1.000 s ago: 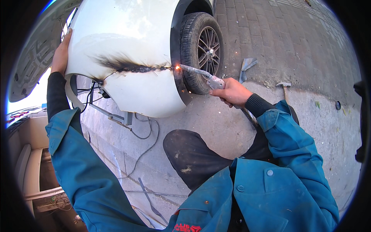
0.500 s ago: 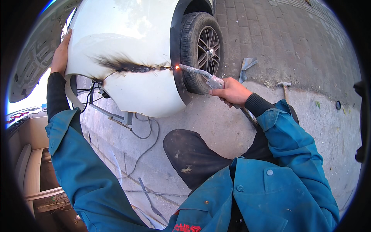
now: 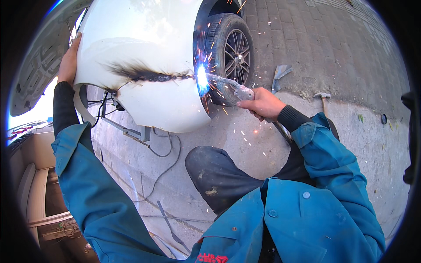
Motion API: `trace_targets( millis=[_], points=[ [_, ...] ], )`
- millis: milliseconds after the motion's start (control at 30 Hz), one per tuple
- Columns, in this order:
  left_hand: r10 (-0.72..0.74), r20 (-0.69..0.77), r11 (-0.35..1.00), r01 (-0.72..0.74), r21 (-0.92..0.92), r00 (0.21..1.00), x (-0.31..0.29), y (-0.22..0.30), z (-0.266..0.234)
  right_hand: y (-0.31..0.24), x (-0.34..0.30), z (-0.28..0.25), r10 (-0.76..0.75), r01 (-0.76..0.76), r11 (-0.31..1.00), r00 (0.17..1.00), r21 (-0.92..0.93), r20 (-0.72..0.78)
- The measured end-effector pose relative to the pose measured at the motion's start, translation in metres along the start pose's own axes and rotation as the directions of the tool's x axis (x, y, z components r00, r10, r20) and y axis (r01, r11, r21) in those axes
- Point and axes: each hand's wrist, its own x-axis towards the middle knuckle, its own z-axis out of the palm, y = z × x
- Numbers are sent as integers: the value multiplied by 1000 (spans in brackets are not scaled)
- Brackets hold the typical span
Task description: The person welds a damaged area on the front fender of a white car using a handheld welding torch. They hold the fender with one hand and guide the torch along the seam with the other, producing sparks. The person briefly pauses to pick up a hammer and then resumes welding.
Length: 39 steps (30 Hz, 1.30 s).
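My right hand (image 3: 265,104) is wrapped round the grip of a welding torch (image 3: 244,93), its bent neck pointing left. At the torch tip burns a bright blue-white arc (image 3: 201,78), throwing orange sparks against the edge of the wheel arch. The glare hides the spot being welded. From there a dark, scorched weld seam (image 3: 160,78) runs left across the white car fender (image 3: 144,48). Far up on the left, my left hand (image 3: 69,61) grips the fender's outer edge, its fingertips partly hidden behind it.
A car wheel (image 3: 237,57) stands right behind the arc. The raised hood (image 3: 44,48) is at the left. A hammer (image 3: 323,98) and a bent metal scrap (image 3: 280,78) lie to the right. Cables (image 3: 169,164) and a dark strip (image 3: 169,223) cross the ground.
A small orange glow at the torch tip has become a bright arc with flying sparks. Both hands have stayed in nearly the same place.
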Motion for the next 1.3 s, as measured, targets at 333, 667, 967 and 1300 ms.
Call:
trace_targets(
  millis=[333, 667, 967, 1300],
  points=[
    [92, 11, 995, -92, 27, 996, 4, -6, 0, 2, 3, -1, -12, 12, 1000, 1000, 14, -1],
    [132, 16, 990, -133, 46, 991, -5, 2, 0, 2, 3, -1, -12, 12, 1000, 1000, -5, -4],
    [-23, 25, 1000, 24, -20, 999, -2, 6, 0, 1, 2, -1, -23, 23, 1000, 1000, -20, 2],
    [83, 12, 996, -83, 43, 996, -1, 1, 0, 4, 5, 0, -28, 28, 1000, 1000, -7, 2]
  ],
)
